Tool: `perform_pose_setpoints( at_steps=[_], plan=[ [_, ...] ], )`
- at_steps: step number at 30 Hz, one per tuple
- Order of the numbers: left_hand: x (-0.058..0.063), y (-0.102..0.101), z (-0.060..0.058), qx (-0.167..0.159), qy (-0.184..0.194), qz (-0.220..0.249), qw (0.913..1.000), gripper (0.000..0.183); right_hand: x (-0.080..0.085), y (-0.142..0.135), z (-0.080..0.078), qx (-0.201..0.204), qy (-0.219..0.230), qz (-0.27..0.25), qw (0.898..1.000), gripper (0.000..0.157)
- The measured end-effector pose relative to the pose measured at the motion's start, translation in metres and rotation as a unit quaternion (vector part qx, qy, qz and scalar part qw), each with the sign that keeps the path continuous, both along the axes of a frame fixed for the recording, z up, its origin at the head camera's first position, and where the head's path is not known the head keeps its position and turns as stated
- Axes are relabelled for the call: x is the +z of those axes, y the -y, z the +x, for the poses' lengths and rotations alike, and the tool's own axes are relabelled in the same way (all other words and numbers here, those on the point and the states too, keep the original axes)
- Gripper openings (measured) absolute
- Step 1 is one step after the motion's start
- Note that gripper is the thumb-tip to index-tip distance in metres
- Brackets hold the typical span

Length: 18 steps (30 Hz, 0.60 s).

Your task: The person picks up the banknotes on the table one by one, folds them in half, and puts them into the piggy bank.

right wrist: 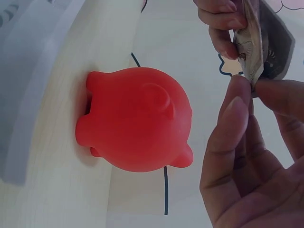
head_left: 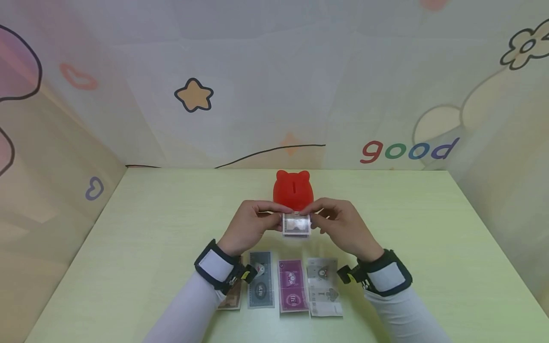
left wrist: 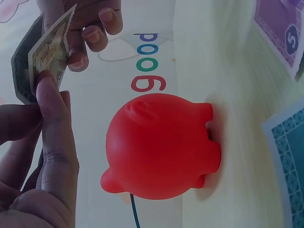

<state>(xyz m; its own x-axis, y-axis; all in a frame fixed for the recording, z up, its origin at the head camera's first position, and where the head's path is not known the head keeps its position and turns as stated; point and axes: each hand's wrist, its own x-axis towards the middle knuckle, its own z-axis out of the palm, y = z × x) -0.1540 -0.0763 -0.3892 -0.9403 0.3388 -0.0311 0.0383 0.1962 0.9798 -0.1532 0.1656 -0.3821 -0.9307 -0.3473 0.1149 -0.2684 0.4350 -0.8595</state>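
Observation:
Between both hands is a folded banknote (head_left: 296, 225), pale with a grey print, raised in front of a red piggy bank (head_left: 293, 189). My left hand (head_left: 249, 224) pinches its left edge between thumb and fingers. On the opposite edge, my right hand (head_left: 340, 225) pinches it the same way. The left wrist view shows the folded banknote (left wrist: 51, 50) bent over, its inner side partly hidden. In the right wrist view the fold of the banknote (right wrist: 251, 47) lies between the two hands. The piggy bank stands on its feet, its coin slot facing up.
Several play banknotes lie in a row nearer the person: a brown one (head_left: 231, 299) partly under the left wrist, a blue-grey one (head_left: 260, 281), a purple one (head_left: 293, 287) and a pale grey one (head_left: 324, 287). A printed cloth backdrop (head_left: 274, 95) rises behind the table (head_left: 429, 228).

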Motion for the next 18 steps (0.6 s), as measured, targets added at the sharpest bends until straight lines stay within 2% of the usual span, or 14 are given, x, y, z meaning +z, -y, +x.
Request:
perform_pose_setpoints(
  at_steps=[18],
  plan=[
    [0.0009, -0.0011, 0.0010, 0.003, -0.011, -0.025, 0.9996, 0.027, 0.0021, 0.0011, 0.0004, -0.007, 0.006, 0.007, 1.000, 0.020]
  ],
)
